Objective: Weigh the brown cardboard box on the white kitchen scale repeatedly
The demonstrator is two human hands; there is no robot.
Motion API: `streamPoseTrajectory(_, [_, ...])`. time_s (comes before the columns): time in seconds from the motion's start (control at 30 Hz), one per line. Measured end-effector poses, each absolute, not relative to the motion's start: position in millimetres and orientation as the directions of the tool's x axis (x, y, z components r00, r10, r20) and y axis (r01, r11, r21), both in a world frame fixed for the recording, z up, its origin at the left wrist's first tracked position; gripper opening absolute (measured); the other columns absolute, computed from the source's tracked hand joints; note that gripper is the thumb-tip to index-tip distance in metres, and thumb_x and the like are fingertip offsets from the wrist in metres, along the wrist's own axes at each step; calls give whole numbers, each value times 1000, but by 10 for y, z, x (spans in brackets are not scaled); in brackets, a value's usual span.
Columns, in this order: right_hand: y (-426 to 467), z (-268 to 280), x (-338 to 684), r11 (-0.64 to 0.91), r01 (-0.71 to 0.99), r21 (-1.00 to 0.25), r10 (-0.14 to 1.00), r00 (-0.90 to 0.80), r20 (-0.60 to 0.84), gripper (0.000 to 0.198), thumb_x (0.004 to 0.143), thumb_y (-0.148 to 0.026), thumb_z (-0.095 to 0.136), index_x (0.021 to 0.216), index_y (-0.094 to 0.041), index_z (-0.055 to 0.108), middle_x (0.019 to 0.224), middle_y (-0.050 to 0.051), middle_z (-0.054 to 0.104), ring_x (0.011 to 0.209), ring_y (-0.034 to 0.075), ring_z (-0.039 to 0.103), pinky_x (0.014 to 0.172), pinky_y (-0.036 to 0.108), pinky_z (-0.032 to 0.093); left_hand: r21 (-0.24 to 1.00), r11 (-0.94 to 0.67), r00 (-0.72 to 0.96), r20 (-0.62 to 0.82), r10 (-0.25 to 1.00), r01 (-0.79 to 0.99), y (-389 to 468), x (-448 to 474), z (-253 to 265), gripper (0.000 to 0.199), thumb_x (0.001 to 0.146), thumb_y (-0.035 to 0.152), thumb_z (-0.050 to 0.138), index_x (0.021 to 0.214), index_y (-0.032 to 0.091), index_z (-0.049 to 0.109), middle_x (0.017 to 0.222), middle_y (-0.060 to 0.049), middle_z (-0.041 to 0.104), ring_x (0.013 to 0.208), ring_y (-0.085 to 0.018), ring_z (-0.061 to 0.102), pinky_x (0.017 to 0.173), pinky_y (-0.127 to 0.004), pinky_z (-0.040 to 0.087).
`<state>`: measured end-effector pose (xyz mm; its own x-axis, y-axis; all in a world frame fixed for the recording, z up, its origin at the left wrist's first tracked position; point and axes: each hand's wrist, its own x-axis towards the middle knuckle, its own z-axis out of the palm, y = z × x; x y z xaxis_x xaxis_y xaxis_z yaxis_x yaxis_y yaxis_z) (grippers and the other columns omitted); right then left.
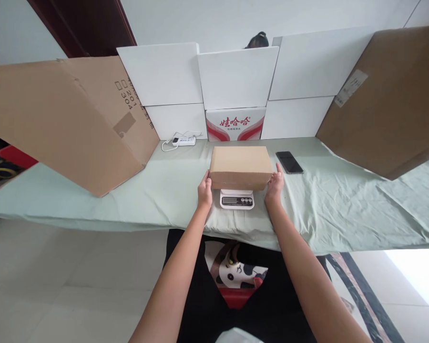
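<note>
Between my two hands is a closed brown cardboard box (240,164), over a white digital kitchen scale (237,200). Its lower front hides the scale's platform, so I cannot tell whether its weight rests there. My left hand (205,191) grips the box's left end, thumb near the front corner. At the right end, my right hand (274,186) presses against the side with its fingers partly behind the box. The scale's display and buttons face me; no reading can be made out.
A black smartphone (289,162) lies right of the box. Behind, a white power strip (184,141) with a cord sits before stacked white boxes (238,78). Large cardboard panels (103,138) flank the green cloth-covered table (171,190). The top of a person's head (259,40) shows beyond.
</note>
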<state>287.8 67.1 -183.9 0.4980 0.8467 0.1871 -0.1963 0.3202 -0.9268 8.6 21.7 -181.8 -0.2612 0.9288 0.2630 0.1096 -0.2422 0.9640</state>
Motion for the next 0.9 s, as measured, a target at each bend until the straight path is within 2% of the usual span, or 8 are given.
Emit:
streamPoseTrajectory(0.17, [623, -1834, 2847, 336, -162, -928, 854, 468, 228, 99, 94, -90, 56, 170, -26, 61, 138, 13, 78, 126, 33, 78, 114, 54, 63, 966, -234, -291, 257, 921, 112, 194, 100, -1787, 73, 113, 70, 50, 170, 27, 65, 175, -11, 70, 170, -34, 61, 143, -54, 50])
streamPoseTrajectory(0.27, [562, -1808, 2826, 392, -121, -912, 847, 435, 306, 94, 96, -90, 56, 165, -27, 67, 151, 15, 76, 147, 38, 71, 129, 62, 57, 961, -256, -278, 274, 920, 102, 176, 100, -1767, 73, 113, 71, 48, 166, 25, 70, 173, -12, 72, 170, -35, 61, 143, -54, 50])
streamPoseTrajectory(0.37, [481, -1758, 2812, 434, -62, -899, 832, 410, 374, 89, 98, -89, 57, 160, -28, 73, 156, 16, 76, 160, 41, 63, 137, 66, 51, 957, -276, -265, 291, 919, 92, 159, 104, -1749, 72, 113, 71, 47, 159, 24, 75, 169, -13, 75, 168, -36, 62, 142, -54, 50])
streamPoseTrajectory(0.57, [374, -1660, 2778, 494, 43, -868, 802, 363, 474, 81, 102, -89, 54, 150, -30, 81, 159, 13, 79, 159, 43, 65, 143, 71, 44, 962, -267, -279, 271, 921, 53, 156, 115, -1746, 70, 110, 74, 50, 145, 22, 81, 160, -16, 80, 163, -39, 67, 139, -57, 53])
streamPoseTrajectory(0.73, [347, -1649, 2756, 505, 60, -861, 791, 366, 490, 79, 103, -90, 51, 143, -31, 85, 150, 12, 84, 152, 43, 69, 140, 71, 47, 968, -231, -275, 251, 928, 102, 153, 105, -1760, 79, 110, 84, 44, 144, 23, 81, 153, -16, 83, 156, -39, 71, 133, -55, 58])
streamPoseTrajectory(0.9, [310, -1666, 2777, 510, 125, -851, 788, 330, 520, 73, 107, -87, 50, 144, -34, 84, 149, 12, 83, 145, 41, 72, 136, 67, 52, 965, -242, -280, 262, 924, 102, 177, 90, -1785, 77, 111, 85, 45, 140, 23, 82, 148, -16, 85, 151, -39, 75, 128, -54, 60])
